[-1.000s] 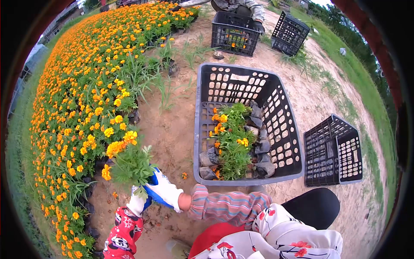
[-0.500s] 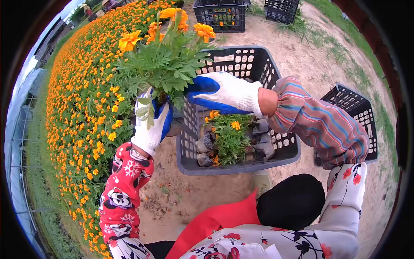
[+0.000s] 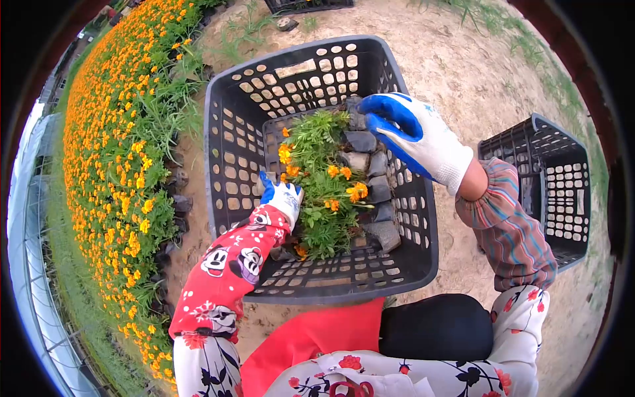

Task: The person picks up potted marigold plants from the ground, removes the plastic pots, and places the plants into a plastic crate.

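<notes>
A black plastic crate (image 3: 421,264) stands before me with several potted marigolds (image 3: 324,192) lying on their sides, their dark pots (image 3: 379,190) mostly along the right. My left hand (image 3: 282,196), in a white and blue glove, reaches down inside the crate at the left of the plants; its fingers are partly hidden, and what they hold, if anything, does not show. Above the crate's right side is my right hand (image 3: 417,135), gloved the same way, with thumb and fingers apart and nothing between them, close to the upper pots.
Rows of orange marigolds (image 3: 112,145) run along the left, with dark pots at their edge. A second black crate (image 3: 562,192) stands on the sandy ground (image 3: 463,73) at the right. Part of another crate (image 3: 307,5) shows at the top.
The marigold plant held up between both hands is out of them. My left hand has gone down into the crate, and my right hand has opened. The view has shifted, with the crate now nearer.
</notes>
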Demonstrator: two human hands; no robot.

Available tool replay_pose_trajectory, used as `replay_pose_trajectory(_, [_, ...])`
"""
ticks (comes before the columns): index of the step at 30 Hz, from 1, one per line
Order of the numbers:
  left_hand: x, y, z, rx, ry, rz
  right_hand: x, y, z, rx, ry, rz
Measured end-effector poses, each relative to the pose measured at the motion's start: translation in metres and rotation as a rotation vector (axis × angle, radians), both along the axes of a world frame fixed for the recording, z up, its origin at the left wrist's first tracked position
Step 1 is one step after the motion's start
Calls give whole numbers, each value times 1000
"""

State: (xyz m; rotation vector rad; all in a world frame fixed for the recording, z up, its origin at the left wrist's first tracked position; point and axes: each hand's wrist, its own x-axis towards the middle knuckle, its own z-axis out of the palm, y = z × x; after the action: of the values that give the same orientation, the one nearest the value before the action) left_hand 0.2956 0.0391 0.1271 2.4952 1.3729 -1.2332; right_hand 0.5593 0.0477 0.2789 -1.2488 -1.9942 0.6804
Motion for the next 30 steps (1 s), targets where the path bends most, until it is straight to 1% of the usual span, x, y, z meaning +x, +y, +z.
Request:
replay_pose_trajectory(1, [1, -1, -17, 28, -29, -37, -15, 9, -12, 155, -47, 88])
replay_pose_trajectory(2, [7, -1, -33, 72, -5, 7, -33, 14, -12, 126, -189, 175])
replay_pose_trajectory(3, [2, -3, -46, 89, -41, 18, -53, 19, -23, 98, -291, 270])
replay_pose_trajectory(4, [0, -7, -49, 104, -76, 33, -76, 24, -35, -14, -426, 359])
replay_pose_trajectory(5, [-11, -5, -60, 114, -113, 37, -98, 28, -50, -62, -588, 470])
replay_pose_trajectory(6, [-21, -1, -57, 70, -225, 73, -112, 26, -76, 19, -758, 559])
replay_pose_trajectory(7, [-23, 5, -33, -39, -257, 173, -127, 24, -88, -211, -913, 624])
replay_pose_trajectory(8, [-24, 12, -8, -148, -292, 274, -137, 18, -113, -338, -994, 649])
replay_pose_trajectory(9, [-25, 28, -7, -197, -345, 408, -136, 5, -134, -351, -999, 641])
replay_pose_trajectory(10, [-27, 48, -8, -270, -405, 368, -140, -7, -149, -300, -1081, 539])
replay_pose_trajectory(12, [-19, 52, -4, 56, -697, 399, -142, -19, -159, -254, -1138, 513])
replay_pose_trajectory(13, [-7, 55, 3, 33, -564, 436, -142, -21, -159, -223, -1151, 516])
replay_pose_trajectory(14, [2, 53, 2, 50, -487, 413, -142, -22, -158, -200, -1158, 517])
replay_pose_trajectory(16, [13, 52, -11, 10, -461, 361, -142, -21, -156, -157, -1162, 519])
replay_pose_trajectory(21, [8, 51, -30, 13, -429, 449, -145, -15, -147, -11, -1147, 511])
replay_pose_trajectory(22, [3, 51, -33, 47, -478, 390, -150, -7, -132, -281, -1205, 615])
replay_pose_trajectory(23, [-2, 51, -35, 81, -528, 332, -149, -5, -136, -209, -1220, 628])
replay_pose_trajectory(26, [2, 56, -32, 3, -529, 390, -142, -6, -131, -184, -1227, 545])
replay_pose_trajectory(27, [2, 55, -35, 52, -576, 407, -138, -12, -127, -177, -1235, 483])
replay_pose_trajectory(28, [2, 57, -39, 42, -567, 393, -137, -13, -136, -175, -1237, 486])
replay_pose_trajectory(30, [1, 54, -44, 33, -554, 381, -136, -16, -162, -233, -1174, 388])
